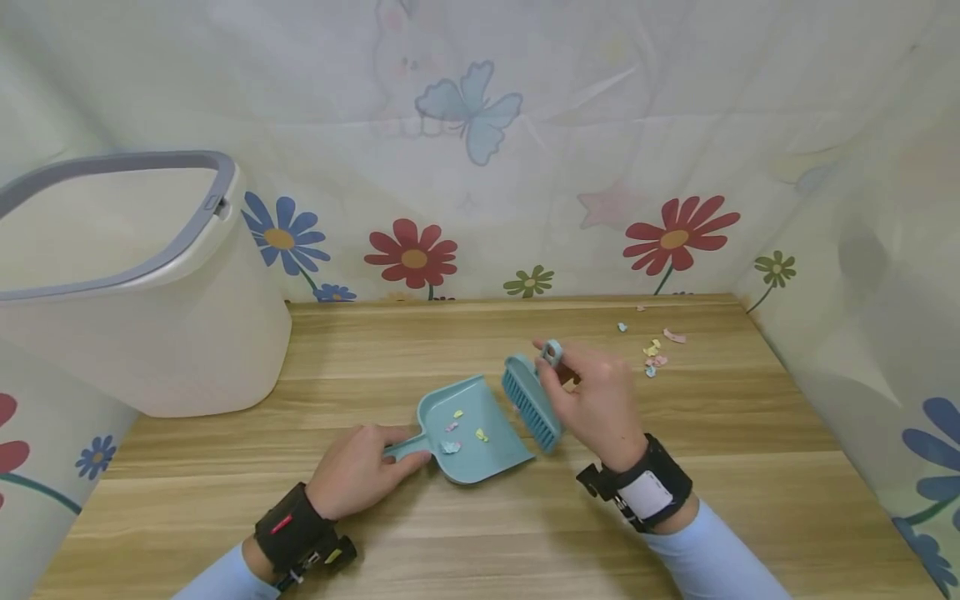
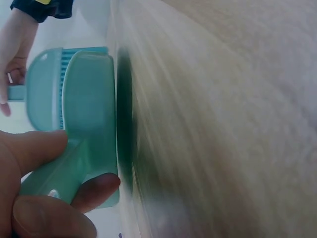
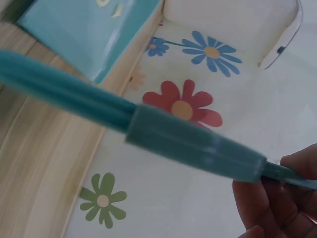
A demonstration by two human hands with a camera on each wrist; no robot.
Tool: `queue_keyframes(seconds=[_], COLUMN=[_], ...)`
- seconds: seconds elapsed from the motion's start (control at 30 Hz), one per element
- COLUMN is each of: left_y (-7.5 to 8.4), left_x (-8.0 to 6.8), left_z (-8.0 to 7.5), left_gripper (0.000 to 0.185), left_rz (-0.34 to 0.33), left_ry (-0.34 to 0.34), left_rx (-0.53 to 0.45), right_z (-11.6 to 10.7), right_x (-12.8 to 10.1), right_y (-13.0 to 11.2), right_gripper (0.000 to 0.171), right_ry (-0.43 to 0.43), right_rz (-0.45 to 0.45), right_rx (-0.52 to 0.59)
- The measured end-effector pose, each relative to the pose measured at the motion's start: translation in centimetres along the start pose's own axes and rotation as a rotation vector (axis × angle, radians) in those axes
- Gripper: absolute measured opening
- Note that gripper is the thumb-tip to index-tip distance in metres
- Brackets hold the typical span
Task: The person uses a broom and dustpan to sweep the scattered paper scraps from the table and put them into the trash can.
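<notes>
Hands work close together near the middle of the wooden counter (image 1: 675, 467). At far left stands one large white bin (image 1: 150, 333) with a grey rim, well apart from them. One teal dustpan (image 1: 472, 433) lies flat on the counter; the left hand (image 1: 356, 471) curls round its short handle, thumb on top. It looks like thin rigid plastic, light and a little slippery, best held by that handle and kept level so nothing slides out. One teal hand brush (image 1: 532, 400), bristles toward the pan's right edge, is pinched at its handle end by the right hand (image 1: 596, 400); it too should be light, stiff in the back and soft in the bristles. Four paper scraps (image 1: 461, 429) lie in the pan. A small scatter of about eight scraps (image 1: 656, 354) lies far right.
</notes>
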State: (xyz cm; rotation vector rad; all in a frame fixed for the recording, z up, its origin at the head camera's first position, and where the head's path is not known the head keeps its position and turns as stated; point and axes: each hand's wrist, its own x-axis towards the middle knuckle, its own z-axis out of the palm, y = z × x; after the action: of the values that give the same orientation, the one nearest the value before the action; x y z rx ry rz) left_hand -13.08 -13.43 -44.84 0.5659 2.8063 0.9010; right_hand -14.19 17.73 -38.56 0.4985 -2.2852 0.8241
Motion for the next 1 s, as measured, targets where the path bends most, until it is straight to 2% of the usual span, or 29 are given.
queue_keyframes(seconds=[0.1,0.2,0.33,0.77,0.87,1.0], left_y=[0.1,0.2,0.2,0.4,0.3,0.1], left_x=[0.0,0.0,0.0,0.0,0.0,0.0], left_z=[-0.1,-0.3,-0.3,-0.4,-0.3,-0.2], left_gripper=[0.038,0.036,0.037,0.035,0.037,0.037], left_rz=[-0.003,0.001,0.016,0.057,0.053,0.036], left_ry=[-0.011,-0.013,-0.002,-0.001,-0.007,-0.016], left_rx=[-0.014,-0.03,-0.04,-0.107,-0.093,-0.085], right_z=[0.2,0.1,-0.4,-1.2,-1.4,-1.5], right_x=[-0.1,-0.1,0.1,0.6,0.6,0.6], right_y=[0.2,0.4,0.7,0.4,0.3,0.3], right_gripper=[0.015,0.008,0.016,0.012,0.011,0.011], right_ry=[-0.029,-0.03,-0.005,0.062,0.072,0.038], right_rz=[0.028,0.051,0.06,0.091,0.077,0.025], right_rx=[-0.044,-0.117,-0.206,-0.099,-0.119,-0.215])
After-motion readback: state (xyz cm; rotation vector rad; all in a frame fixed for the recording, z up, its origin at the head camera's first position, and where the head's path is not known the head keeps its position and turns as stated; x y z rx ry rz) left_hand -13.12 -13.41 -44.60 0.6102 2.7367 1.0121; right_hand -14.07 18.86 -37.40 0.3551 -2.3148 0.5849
